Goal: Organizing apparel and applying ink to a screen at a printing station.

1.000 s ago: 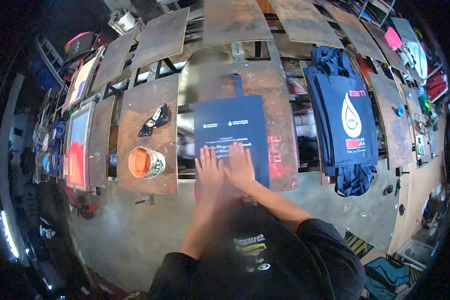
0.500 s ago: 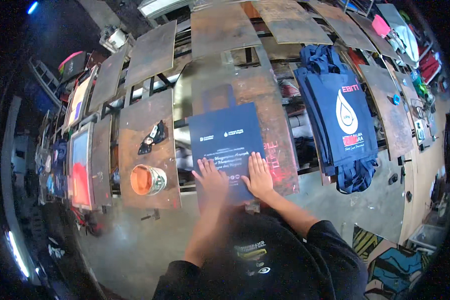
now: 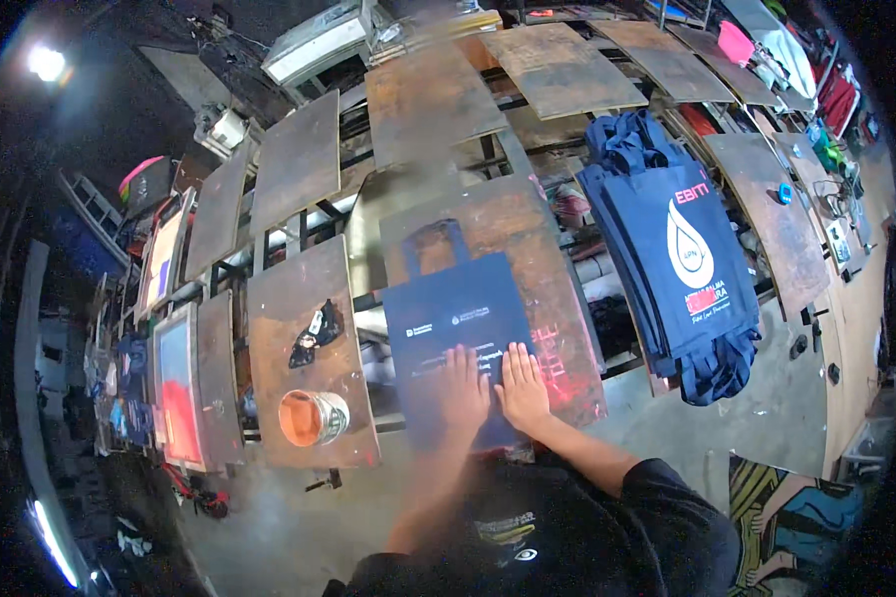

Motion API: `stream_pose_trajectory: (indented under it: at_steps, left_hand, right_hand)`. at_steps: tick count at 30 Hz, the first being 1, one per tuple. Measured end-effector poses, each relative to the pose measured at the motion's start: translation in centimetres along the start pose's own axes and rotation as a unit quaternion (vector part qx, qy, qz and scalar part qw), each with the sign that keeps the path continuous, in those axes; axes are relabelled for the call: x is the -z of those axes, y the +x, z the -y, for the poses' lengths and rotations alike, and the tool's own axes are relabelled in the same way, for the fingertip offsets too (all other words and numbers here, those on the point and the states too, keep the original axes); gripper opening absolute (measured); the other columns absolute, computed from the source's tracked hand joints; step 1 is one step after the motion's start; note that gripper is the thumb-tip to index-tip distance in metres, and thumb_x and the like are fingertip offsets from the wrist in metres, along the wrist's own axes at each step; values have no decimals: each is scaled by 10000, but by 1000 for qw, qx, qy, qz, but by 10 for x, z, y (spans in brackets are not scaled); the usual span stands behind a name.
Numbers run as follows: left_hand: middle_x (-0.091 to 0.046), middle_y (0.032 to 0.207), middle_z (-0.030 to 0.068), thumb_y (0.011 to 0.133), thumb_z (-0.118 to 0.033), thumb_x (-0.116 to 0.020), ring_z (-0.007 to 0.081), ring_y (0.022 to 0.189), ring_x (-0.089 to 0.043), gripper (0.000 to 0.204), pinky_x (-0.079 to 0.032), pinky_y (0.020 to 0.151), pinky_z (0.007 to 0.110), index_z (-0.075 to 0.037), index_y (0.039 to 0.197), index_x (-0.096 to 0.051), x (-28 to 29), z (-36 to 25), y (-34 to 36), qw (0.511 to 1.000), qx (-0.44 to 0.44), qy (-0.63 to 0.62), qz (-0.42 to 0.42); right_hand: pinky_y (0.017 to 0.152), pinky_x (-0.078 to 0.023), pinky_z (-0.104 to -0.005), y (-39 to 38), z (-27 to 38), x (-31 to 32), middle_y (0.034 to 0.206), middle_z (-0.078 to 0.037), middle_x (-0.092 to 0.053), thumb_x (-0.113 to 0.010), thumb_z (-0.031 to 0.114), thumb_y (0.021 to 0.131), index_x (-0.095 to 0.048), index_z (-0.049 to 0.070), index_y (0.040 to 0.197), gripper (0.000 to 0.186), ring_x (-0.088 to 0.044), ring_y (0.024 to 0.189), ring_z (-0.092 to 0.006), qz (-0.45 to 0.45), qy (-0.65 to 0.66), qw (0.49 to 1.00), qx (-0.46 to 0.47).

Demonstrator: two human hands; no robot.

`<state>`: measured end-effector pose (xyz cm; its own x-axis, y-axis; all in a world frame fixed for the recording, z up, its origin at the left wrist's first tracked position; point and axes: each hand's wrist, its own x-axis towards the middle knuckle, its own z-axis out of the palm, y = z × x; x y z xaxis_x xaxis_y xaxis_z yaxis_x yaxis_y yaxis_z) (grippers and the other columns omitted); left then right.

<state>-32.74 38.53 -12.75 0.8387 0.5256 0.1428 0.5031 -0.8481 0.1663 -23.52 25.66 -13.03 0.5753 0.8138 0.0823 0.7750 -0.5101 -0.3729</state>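
A navy tote bag (image 3: 438, 308) with white printing lies flat on a rust-stained wooden platen (image 3: 558, 298) in the middle, its handle loop at the far end. My left hand (image 3: 460, 393) presses on the bag, fingers stretched out but blurred by motion. My right hand (image 3: 523, 388) lies open on the bag near its right edge, fingers lying flat. Neither hand grips anything.
A bucket (image 3: 311, 418) of orange contents and a crumpled black item (image 3: 314, 333) sit on the left platen. A stack of navy bags (image 3: 657, 249) lies on the right platen. A framed screen (image 3: 177, 388) stands at left; more boards (image 3: 428, 99) line the back.
My hands have shifted on the bag: the left swept right over the last half second, while the right stays along the right side. The view has moved, so surroundings appear lower.
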Motion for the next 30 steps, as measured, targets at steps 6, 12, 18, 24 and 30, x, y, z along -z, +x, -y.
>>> stream_pose_trajectory:
  at_steps: [6,12,18,24,30]
  left_hand:
    - [-398,1659,161,1011,-356,-573,333,1563,-321,614,-230,1261,561,-69,1547,-482,4,-1,1,1000,3,-14,11]
    - [-391,1661,159,990,-346,-606,330,1570,-307,633,-220,1262,566,-68,1546,-483,8,-3,1,999,13,-39,8]
    - [-411,1642,173,996,-350,-583,339,1561,-318,628,-217,1261,577,-51,1539,-485,8,-4,0,997,33,-66,4]
    - [-544,1483,233,984,-310,-602,418,1471,-425,497,-237,1240,612,-69,1418,-598,5,2,-4,993,17,-106,-42]
    - [-508,1545,169,963,-314,-639,333,1512,-388,535,-275,1232,570,-89,1446,-581,10,0,-2,988,59,-139,-19]
  right_hand:
    - [1301,-174,-507,76,-22,-8,1696,-269,-256,-519,350,1041,-314,-109,1581,738,-208,1597,-401,-28,-27,999,10]
    - [1303,-166,-510,167,-50,-19,1693,-272,-260,-506,356,1056,-318,-105,1581,724,-216,1592,-406,-57,-37,997,21]
    - [1291,-159,-570,180,-31,-22,1689,-264,-277,-540,357,1045,-312,-85,1592,740,-211,1587,-428,-43,-76,995,-51]
    - [1266,-146,-654,150,27,-35,1716,-102,-310,-488,428,1071,-354,167,1641,640,-209,1608,-330,186,-13,933,307]
    - [1275,-168,-617,213,34,-52,1707,-76,-338,-483,460,1070,-377,109,1621,662,-237,1603,-284,100,-52,947,301]
